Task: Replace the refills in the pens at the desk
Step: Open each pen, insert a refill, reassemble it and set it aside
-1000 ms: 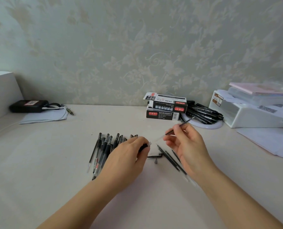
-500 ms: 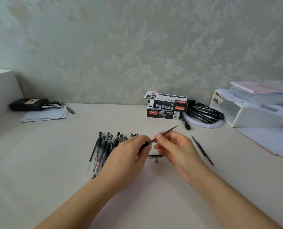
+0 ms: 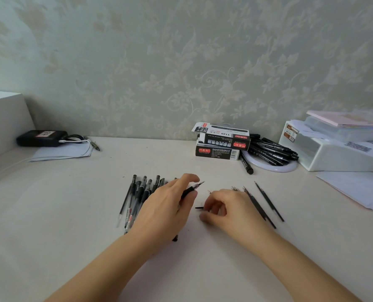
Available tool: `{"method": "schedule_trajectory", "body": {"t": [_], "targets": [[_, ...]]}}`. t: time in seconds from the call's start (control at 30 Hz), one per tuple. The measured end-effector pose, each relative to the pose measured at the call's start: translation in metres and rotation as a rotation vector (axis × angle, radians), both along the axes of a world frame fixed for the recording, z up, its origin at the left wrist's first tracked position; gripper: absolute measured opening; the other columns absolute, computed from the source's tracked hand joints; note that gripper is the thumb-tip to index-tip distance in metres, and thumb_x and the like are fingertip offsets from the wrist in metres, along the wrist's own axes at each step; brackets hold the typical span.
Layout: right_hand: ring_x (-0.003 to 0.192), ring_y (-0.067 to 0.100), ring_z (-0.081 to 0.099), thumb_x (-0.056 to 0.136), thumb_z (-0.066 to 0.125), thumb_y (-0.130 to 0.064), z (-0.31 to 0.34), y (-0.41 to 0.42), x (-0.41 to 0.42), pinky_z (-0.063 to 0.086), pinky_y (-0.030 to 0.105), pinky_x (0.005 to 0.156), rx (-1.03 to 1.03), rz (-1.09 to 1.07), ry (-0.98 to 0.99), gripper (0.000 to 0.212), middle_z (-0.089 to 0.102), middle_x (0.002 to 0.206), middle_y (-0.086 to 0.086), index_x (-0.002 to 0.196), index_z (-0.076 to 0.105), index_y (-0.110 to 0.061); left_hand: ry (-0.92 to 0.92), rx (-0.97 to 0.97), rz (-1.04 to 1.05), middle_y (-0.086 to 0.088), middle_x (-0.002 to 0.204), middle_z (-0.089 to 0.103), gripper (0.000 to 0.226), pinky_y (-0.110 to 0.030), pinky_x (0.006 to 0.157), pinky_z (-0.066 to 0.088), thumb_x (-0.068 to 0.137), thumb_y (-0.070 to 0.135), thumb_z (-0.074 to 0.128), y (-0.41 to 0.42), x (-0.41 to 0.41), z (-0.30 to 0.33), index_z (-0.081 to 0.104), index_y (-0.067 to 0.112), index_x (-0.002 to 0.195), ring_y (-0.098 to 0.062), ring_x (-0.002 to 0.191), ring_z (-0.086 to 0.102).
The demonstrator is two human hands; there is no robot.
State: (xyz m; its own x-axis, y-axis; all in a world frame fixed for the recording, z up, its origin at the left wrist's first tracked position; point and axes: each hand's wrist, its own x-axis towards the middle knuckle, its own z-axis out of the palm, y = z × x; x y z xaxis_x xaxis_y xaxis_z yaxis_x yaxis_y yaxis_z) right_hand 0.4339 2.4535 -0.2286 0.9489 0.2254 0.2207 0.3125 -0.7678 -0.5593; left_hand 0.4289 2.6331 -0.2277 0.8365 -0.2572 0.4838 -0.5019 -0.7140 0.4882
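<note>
- While the left hand (image 3: pixel 166 211) keeps the black-gripped, clear-barrelled gel pen (image 3: pixel 192 188) clamped between thumb and fingers (image 3: pixel 189 178), its open front end slanting up toward the wall, the step in hand looks like fetching the small loose piece that closes the pen.
- Down on the pale tabletop (image 3: pixel 72 214), the right hand (image 3: pixel 229 209) has its fingertips curled together around a small dark part (image 3: pixel 199 207), seemingly pinching it; whether the grip has truly closed cannot be told, since the knuckles cover the contact.
- To do this well, I would lift that part straight up without dragging it, because it is tiny and light and would likely skid or roll on the smooth surface.
- Bring it to the pen, not the pen to it; the left grip is already steady, and tilting the barrel downward might let the refill slide out.
- Line the part up along the barrel's axis before turning, and turn gently, as thin plastic threads probably cross easily.
- Loose thin black refills (image 3: pixel 262 203) lie just beside the right hand, so keep the wrist high to avoid sweeping them.
- Behind the left hand, the row of black gel pens (image 3: pixel 142 192) waits on the tabletop; the finished pen should go apart from any still undone.
- Stacked black refill boxes (image 3: pixel 221 141) sit well back by the wall.
</note>
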Motion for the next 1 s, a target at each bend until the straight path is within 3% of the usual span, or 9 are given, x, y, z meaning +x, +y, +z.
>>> {"method": "schedule_trajectory", "body": {"t": [0.1,0.27,0.33,0.57,0.87,1.0], "targets": [[0.056,0.001,0.052,0.082,0.076,-0.022,-0.002,-0.001,0.001,0.04,0.012,0.057,0.079,-0.008,0.001,0.006,0.063,0.067,-0.009,0.079,0.07,-0.02,-0.005,-0.007,-0.012,0.014,0.09,0.06,0.023,-0.038,0.07,0.048,0.099,0.032,0.046,0.001,-0.001,0.001,0.05,0.035,0.122,-0.008,0.079,0.053],[0.058,0.004,0.061,0.086,0.073,-0.014,0.006,-0.004,0.009,0.05,0.014,0.059,0.748,-0.103,0.088,0.003,0.073,0.072,0.005,0.084,0.071,-0.013,0.006,0.026,-0.019,0.017,0.1,0.061,0.02,-0.035,0.071,0.049,0.099,0.033,0.046,0.001,-0.002,0.001,0.054,0.037,0.118,-0.006,0.078,0.053],[0.064,0.007,0.064,0.088,0.071,-0.011,0.007,-0.005,0.009,0.052,0.014,0.063,0.875,-0.062,0.133,0.001,0.074,0.077,0.007,0.089,0.071,-0.012,0.009,0.037,-0.025,0.018,0.103,0.06,0.021,-0.033,0.072,0.049,0.1,0.033,0.045,0.001,-0.002,0.002,0.054,0.037,0.119,-0.006,0.079,0.053],[0.071,0.009,0.066,0.086,0.072,-0.006,0.004,-0.001,0.008,0.054,0.018,0.07,0.79,0.091,0.114,0.011,0.074,0.084,0.005,0.088,0.074,-0.016,0.002,0.075,-0.047,0.031,0.081,0.045,0.019,-0.024,0.061,0.04,0.098,0.032,0.048,0.0,-0.003,0.003,0.056,0.038,0.115,0.0,0.069,0.051],[0.08,0.01,0.07,0.083,0.075,-0.004,0.003,-0.004,0.009,0.052,0.015,0.072,0.728,0.124,0.114,0.016,0.075,0.086,0.001,0.088,0.074,-0.018,-0.008,0.058,-0.058,0.011,0.088,0.054,0.016,-0.037,0.07,0.046,0.099,0.028,0.043,0.0,-0.003,0.006,0.057,0.025,0.104,-0.01,0.077,0.052],[0.072,0.007,0.068,0.083,0.075,-0.007,0.001,-0.005,0.01,0.051,0.014,0.068,0.706,0.119,0.102,0.01,0.075,0.079,0.0,0.086,0.073,-0.017,-0.069,0.079,-0.059,0.011,0.088,0.052,0.014,-0.029,0.07,0.044,0.098,0.026,0.049,-0.001,-0.004,0.007,0.061,0.023,0.105,-0.008,0.077,0.047]]}}
